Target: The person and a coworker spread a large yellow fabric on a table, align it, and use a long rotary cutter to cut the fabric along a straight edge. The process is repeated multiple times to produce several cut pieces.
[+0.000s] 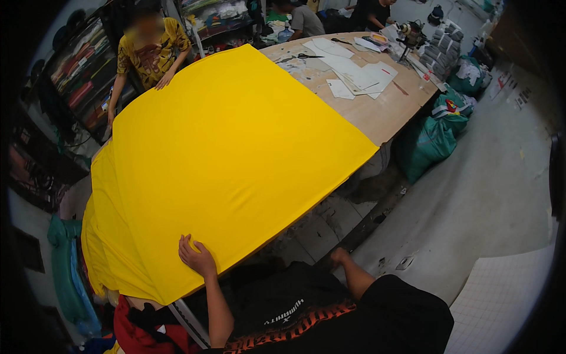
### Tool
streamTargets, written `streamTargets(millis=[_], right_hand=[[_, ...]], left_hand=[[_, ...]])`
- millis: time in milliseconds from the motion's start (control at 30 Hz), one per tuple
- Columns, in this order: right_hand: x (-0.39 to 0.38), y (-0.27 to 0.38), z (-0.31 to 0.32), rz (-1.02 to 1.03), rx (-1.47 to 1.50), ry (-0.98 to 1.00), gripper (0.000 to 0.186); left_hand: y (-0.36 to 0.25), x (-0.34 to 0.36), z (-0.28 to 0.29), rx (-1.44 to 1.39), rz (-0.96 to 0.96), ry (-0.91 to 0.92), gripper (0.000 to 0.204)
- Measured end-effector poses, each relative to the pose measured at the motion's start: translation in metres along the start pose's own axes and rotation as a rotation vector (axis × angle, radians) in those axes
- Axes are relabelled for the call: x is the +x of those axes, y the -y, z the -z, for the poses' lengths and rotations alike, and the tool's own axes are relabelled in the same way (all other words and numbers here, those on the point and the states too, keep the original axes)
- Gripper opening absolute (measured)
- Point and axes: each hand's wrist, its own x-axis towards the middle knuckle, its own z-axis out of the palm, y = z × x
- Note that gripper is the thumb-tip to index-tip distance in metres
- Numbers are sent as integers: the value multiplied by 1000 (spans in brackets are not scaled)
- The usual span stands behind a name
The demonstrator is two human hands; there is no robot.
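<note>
A wide sheet of bright yellow fabric (236, 147) covers most of the long table. Its right part lies smooth, while folds and creases gather at the left end, where it hangs over the edge. My left hand (197, 256) rests on the cloth close to the near edge, open, with the fingers stretched out and nothing held. Away from the table, my right hand (340, 257) hangs in front of the wall side; its fingers are mostly hidden. Across the table, a person in a yellow patterned shirt (154, 50) lays a hand on the far edge of the fabric.
White paper pattern pieces (356, 74) and black scissors (311, 56) lie on the bare wooden tabletop (407, 106). A cutting machine (411, 35) stands at the far end. Green sacks (433, 133) line the table's right side. Red clothing (138, 327) is heaped at lower left. Other people work behind.
</note>
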Motion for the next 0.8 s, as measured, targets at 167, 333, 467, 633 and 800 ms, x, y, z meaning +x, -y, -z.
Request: streamTargets(millis=[167,333,467,633,800], right_hand=[[2,11,17,-193,391,-46,43],[23,33,12,-14,212,-81,47],[44,57,12,71,286,-92,48],[60,74,23,151,451,-125,45],[57,73,36,81,562,-171,38]], left_hand=[[1,1,-2,-16,42,1,27],[3,0,-2,-18,45,-3,27],[3,0,-1,-28,24,-21,27],[0,1,1,-27,54,0,28],[0,2,2,-33,47,-7,27]])
